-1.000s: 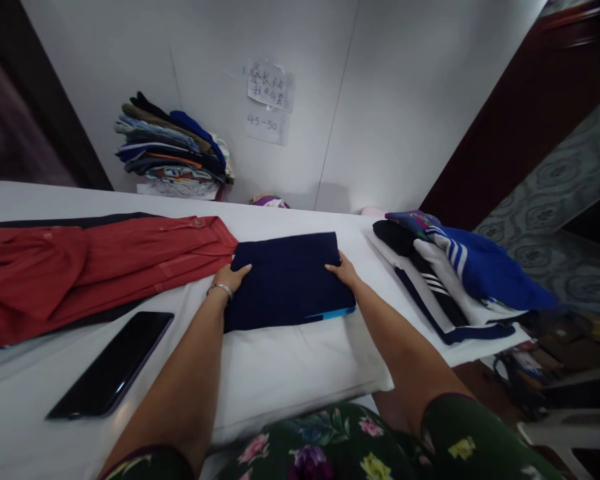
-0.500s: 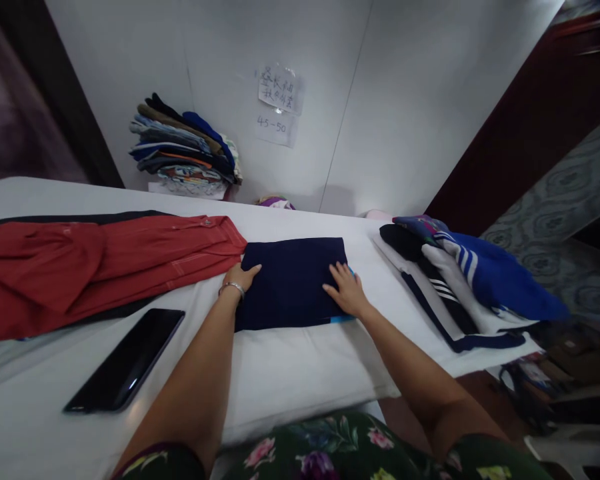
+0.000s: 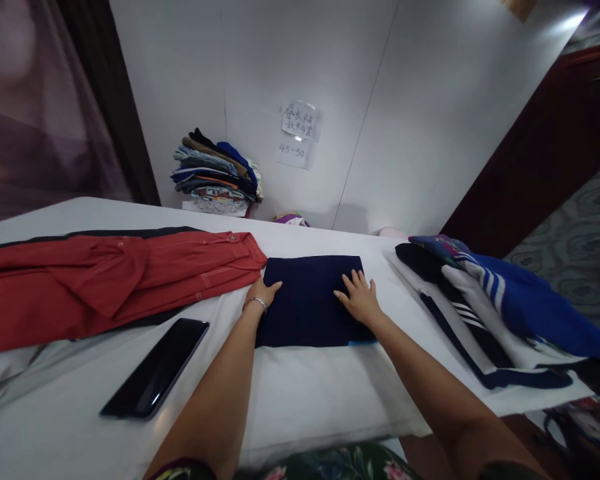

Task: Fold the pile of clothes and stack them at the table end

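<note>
A navy blue garment (image 3: 307, 303), folded into a flat rectangle, lies on the white table in front of me. A strip of lighter blue shows at its lower right edge. At its left side, my left hand (image 3: 261, 293) has the thumb over the cloth and the fingers tucked at the edge, mostly hidden. My right hand (image 3: 361, 298) rests flat on the garment's right part, fingers spread. Red trousers (image 3: 130, 273) lie to the left, with their end beside the navy garment.
A black phone (image 3: 157, 367) lies left of my forearm. Blue, black and white clothes (image 3: 485, 300) are piled at the right. A stack of folded clothes (image 3: 217, 170) stands behind the table (image 3: 330, 387), near the wall bearing a paper sign (image 3: 300, 121).
The whole view has shifted, so things sit lower and further right. My right hand has spread its fingers and covers more of the garment's right side; less light blue shows.
</note>
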The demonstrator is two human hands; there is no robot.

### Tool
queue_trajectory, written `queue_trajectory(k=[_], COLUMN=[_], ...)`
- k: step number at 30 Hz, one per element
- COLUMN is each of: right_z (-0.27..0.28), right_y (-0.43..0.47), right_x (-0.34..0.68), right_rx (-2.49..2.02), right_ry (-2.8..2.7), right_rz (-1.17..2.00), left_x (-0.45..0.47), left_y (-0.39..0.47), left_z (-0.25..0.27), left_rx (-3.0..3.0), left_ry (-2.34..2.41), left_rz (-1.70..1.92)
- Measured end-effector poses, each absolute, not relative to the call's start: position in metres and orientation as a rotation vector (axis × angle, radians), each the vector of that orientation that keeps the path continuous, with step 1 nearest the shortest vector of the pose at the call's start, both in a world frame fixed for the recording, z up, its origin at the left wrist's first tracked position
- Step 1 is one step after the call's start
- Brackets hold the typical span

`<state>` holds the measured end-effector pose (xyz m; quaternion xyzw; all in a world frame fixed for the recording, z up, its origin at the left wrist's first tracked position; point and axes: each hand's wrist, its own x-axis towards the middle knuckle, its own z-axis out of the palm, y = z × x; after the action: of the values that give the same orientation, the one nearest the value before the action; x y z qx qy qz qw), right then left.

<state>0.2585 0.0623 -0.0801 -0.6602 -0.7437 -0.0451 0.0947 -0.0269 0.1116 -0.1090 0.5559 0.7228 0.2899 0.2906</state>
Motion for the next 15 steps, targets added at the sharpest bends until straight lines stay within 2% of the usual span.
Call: queue_trajectory(k=[5, 10, 15], right_z=[-0.059, -0.085, -0.107], right_y=[0.129, 0.163, 0.168], right_x=[0.243, 0.262, 0.273], right_rx=[-1.958, -2.158, -2.163], right_ry=[-2.141, -2.115, -2.112], right_rz=[-0.031, 0.249, 0.271], left_x=[-0.028, -0.026, -0.023], left_y=[0.111, 0.111, 0.11], left_z=[-0.106, -0.11, -0.114], left_rx=[1.492, 1.499, 1.498], left_ry=[1.924, 1.948, 1.984], left_rz=[0.765, 0.751, 0.727])
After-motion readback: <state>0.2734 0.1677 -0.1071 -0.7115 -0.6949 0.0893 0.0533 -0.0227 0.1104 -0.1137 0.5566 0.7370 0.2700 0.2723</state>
